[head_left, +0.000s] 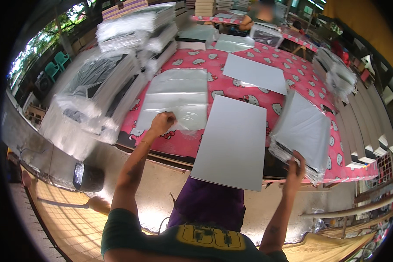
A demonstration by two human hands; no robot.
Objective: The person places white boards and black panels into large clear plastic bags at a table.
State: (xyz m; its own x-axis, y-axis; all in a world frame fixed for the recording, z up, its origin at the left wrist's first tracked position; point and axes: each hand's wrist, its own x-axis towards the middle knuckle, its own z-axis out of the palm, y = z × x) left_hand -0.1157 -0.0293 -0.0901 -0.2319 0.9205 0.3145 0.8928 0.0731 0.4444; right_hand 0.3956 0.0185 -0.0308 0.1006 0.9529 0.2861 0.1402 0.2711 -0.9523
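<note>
A stack of clear plastic sleeves (174,94) lies on the left part of the table. My left hand (163,123) is at its near edge, fingers pinched together on the plastic. In front of me lies a white board (232,139), its near end sticking out past the table edge. To its right is a pile of plastic-wrapped boards (303,129). My right hand (295,169) is at that pile's near edge, fingers apart and slightly bent; whether they press on it is hard to see. Another white board (255,72) lies farther back.
A pink patterned cloth (288,56) covers the table. Tall piles of plastic-wrapped packs (135,30) stand at the left. Thick grey-and-white stacks (362,118) line the right side. Across the table is another person (260,17). A broom (98,204) lies at the lower left.
</note>
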